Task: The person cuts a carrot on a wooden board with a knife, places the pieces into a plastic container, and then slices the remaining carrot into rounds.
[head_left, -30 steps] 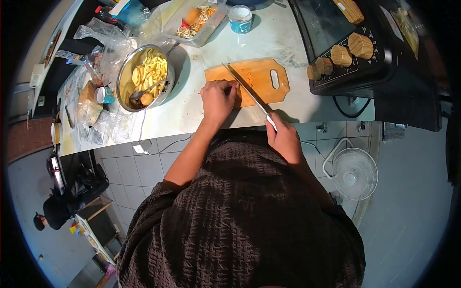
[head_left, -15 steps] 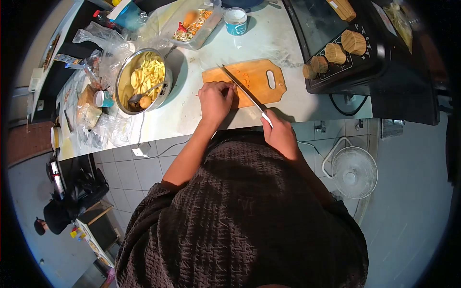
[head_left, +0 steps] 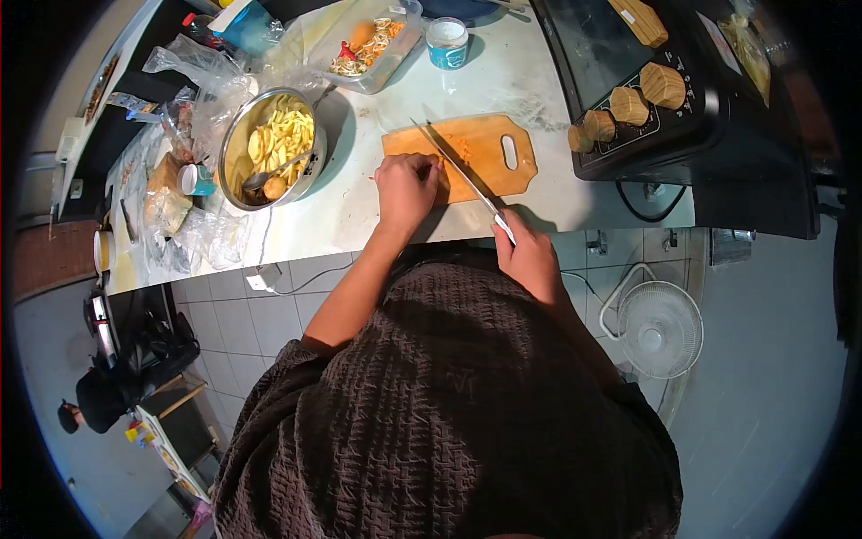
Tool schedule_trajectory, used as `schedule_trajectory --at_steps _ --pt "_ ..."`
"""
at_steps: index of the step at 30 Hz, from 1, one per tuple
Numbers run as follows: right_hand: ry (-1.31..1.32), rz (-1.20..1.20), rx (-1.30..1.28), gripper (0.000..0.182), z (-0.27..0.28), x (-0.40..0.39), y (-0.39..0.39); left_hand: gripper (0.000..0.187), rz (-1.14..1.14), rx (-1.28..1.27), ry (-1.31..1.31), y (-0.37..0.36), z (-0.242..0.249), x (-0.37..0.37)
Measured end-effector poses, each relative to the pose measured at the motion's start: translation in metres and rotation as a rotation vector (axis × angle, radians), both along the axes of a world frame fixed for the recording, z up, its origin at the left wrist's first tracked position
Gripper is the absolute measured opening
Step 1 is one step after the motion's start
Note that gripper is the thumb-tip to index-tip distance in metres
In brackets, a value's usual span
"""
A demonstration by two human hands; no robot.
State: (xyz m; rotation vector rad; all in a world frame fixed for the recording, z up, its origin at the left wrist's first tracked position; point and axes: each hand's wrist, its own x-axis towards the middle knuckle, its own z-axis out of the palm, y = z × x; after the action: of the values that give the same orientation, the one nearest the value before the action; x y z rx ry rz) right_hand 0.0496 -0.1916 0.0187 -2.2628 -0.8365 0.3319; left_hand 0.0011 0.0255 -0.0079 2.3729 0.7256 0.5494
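Note:
My left hand (head_left: 409,187) rests at the left part of the wooden cutting board (head_left: 489,175), fingers curled and pressed together over a thin orange vegetable piece that they mostly hide. In my right hand (head_left: 532,258) is a long kitchen knife (head_left: 467,175), gripped by its pale handle. The blade slants across the board, its tip pointing up and left past the far edge, just right of my left fingertips. Small chopped orange bits (head_left: 463,148) lie on the board beyond the blade.
Left stands a metal bowl (head_left: 316,160) of cut pale yellow pieces with a spoon. Behind are a plastic container (head_left: 377,76) of shredded vegetables and a blue-white tub (head_left: 447,45). A black oven (head_left: 646,135) sits right; plastic bags (head_left: 202,235) lie left. Another person (head_left: 101,400) is at far left.
The knife's handle end has shifted slightly down and toward me, with the blade still across the board. My left hand stays nearly in place; the whole view has shifted a little.

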Motion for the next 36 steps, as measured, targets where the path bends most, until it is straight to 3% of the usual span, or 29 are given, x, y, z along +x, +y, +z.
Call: schedule_trajectory --at_steps 6,9,11,18,20,34,36 --pt "0.031 0.024 -0.039 0.028 0.000 0.001 0.000 0.015 -0.025 0.121 -0.054 0.002 0.000 -0.001" --pt "0.037 0.024 -0.040 0.028 0.003 0.000 0.001 0.015 -0.017 0.063 -0.004 0.001 0.004 0.000" --pt "0.038 -0.014 -0.056 0.019 0.008 -0.001 0.003 0.015 -0.017 0.072 -0.007 0.001 0.004 -0.001" --pt "0.045 -0.006 -0.085 0.020 0.006 -0.001 0.005 0.015 -0.025 0.116 -0.052 0.002 -0.001 -0.002" --pt "0.023 0.025 -0.101 0.030 0.001 0.003 0.008 0.015 -0.027 0.119 -0.058 0.001 -0.002 -0.002" --pt "0.005 -0.036 -0.072 0.026 0.002 0.006 -0.005 0.014 -0.025 0.050 -0.041 0.002 0.000 -0.003" --pt "-0.008 -0.033 -0.054 0.025 0.003 0.006 -0.007 0.013 -0.046 0.128 -0.087 0.001 -0.001 -0.002"
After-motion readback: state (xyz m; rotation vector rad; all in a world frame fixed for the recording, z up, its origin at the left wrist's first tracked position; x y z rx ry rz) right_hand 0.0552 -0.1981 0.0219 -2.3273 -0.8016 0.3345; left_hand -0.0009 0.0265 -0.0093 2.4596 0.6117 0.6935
